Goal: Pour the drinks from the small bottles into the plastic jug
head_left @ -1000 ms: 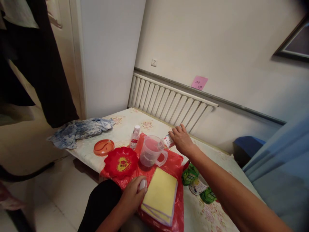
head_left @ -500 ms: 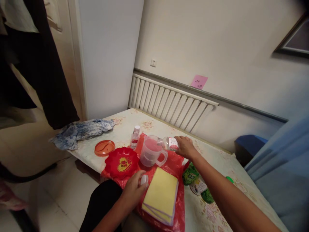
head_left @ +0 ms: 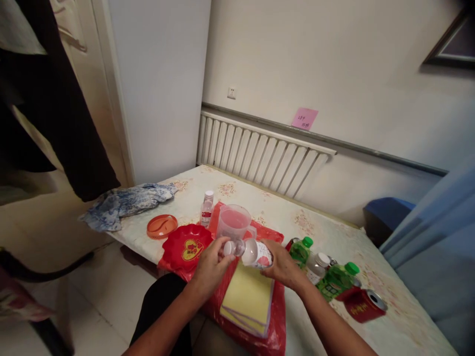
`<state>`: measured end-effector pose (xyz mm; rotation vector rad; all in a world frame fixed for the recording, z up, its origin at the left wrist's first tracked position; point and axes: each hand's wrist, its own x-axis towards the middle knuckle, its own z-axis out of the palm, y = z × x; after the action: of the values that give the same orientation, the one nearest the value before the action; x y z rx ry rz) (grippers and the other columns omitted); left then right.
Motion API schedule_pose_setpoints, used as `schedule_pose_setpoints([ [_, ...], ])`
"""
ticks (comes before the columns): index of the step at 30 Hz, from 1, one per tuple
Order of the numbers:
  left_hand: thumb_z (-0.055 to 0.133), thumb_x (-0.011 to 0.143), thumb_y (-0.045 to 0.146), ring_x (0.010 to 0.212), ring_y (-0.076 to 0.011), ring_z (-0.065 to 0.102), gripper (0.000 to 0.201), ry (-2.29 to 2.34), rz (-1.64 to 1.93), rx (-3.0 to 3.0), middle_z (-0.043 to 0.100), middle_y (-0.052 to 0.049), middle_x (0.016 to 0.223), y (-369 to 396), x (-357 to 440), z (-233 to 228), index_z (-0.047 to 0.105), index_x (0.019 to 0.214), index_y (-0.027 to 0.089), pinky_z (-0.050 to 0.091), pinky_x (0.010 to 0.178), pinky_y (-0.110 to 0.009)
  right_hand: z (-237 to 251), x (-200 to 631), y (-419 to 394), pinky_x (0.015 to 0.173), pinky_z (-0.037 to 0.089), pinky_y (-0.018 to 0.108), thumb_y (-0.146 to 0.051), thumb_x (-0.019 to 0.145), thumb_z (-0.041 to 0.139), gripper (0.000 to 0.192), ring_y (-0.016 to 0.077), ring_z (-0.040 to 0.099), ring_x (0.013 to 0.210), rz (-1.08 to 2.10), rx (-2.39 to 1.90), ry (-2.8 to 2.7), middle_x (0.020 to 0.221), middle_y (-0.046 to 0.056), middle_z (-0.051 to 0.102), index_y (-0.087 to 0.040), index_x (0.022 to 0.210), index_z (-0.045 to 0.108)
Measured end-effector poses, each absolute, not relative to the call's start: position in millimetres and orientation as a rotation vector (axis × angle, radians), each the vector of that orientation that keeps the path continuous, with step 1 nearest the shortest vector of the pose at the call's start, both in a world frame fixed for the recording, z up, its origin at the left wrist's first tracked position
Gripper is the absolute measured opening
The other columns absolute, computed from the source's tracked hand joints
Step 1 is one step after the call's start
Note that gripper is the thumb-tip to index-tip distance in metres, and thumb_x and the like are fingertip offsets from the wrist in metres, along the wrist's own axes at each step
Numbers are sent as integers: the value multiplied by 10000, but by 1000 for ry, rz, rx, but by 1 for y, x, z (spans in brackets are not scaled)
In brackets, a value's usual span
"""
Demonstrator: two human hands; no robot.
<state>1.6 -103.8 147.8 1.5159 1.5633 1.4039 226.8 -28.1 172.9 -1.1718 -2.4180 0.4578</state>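
Tilted to the left, a clear plastic bottle (head_left: 251, 252) with a white and pink label is gripped by my right hand (head_left: 281, 264). My left hand (head_left: 211, 264) pinches a white bottle cap (head_left: 229, 248) right beside the bottle's mouth; whether they touch I cannot tell. Just behind both hands stands a translucent measuring jug (head_left: 232, 223), its handle on the right. Below the bottle lies a stack of yellow cloths (head_left: 248, 296) on a red plastic bag (head_left: 276, 321). A scalloped red plate (head_left: 181, 244) with a gold heart sits left of my left hand.
Green-capped bottles (head_left: 336, 282), another white-capped bottle (head_left: 318, 267) and red cans (head_left: 365, 305) stand to the right. At the left are an orange lid (head_left: 162, 226), small clear bottles (head_left: 207, 210) and a blue patterned cloth (head_left: 129, 202). A radiator (head_left: 260, 151) runs behind the table.
My right hand has brought the bottle from the jug's rim down and toward me. My left hand has risen with the cap to meet the bottle's mouth.
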Motion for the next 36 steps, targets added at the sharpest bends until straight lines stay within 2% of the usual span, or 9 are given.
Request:
schedule_pose_setpoints([
  [6,558,760,201,935,-227,638,375,1533,1271,1697,690,-74,1057,-107,3,151,634,1126,185,504,865,-347,160,228,-40,775,444,313,-149,593,726,364,222,584,848,538,-1176,-2409,937,15,674,-206,943,644],
  [11,558,770,168,1102,-259,608,389,1507,1228,1853,663,-96,1187,-110,1,152,625,1152,204,464,990,-392,158,227,-49,860,456,356,-139,581,740,524,265,597,970,581,-1177,-2374,1065,48,692,-213,1095,666],
  [18,519,793,172,1064,-237,605,380,1419,1041,1899,653,-81,1162,-119,0,151,606,1161,207,456,964,-357,134,228,-63,908,473,398,-145,568,739,621,285,617,994,727,-1198,-2306,1107,64,702,-207,1179,650],
  [23,528,796,197,905,-207,607,253,1433,980,1941,644,-41,979,-130,2,158,617,1033,203,462,819,-304,112,223,-75,1001,456,450,-160,570,744,699,315,601,1114,806,-1207,-2241,1217,94,676,-207,1256,619],
  [26,543,794,216,881,-200,608,209,1462,997,1965,648,-37,956,-135,-11,178,618,989,202,459,797,-292,104,223,-81,1102,398,459,-185,597,741,800,316,534,1270,847,-1215,-2156,1373,119,594,-206,1372,541],
  [29,543,811,271,826,-194,605,193,1563,1027,1999,662,-31,927,-139,-42,208,624,975,208,459,745,-286,88,236,-83,1136,375,484,-254,663,705,799,307,501,1332,842,-1274,-2051,1476,120,509,-237,1430,478],
  [33,547,803,387,723,-190,584,233,1956,1206,2006,640,1,803,-138,-86,254,625,947,222,458,688,-282,48,263,-84,1103,417,531,-338,724,617,665,314,589,1246,776,-1403,-1875,1385,101,599,-288,1379,520],
  [36,557,802,393,816,-207,615,299,2232,1443,2008,665,-25,938,-122,-103,282,615,1029,208,481,800,-308,14,274,-85,1067,468,520,-399,735,596,626,329,644,1169,747,-1475,-1766,1357,114,624,-279,1348,553],
])
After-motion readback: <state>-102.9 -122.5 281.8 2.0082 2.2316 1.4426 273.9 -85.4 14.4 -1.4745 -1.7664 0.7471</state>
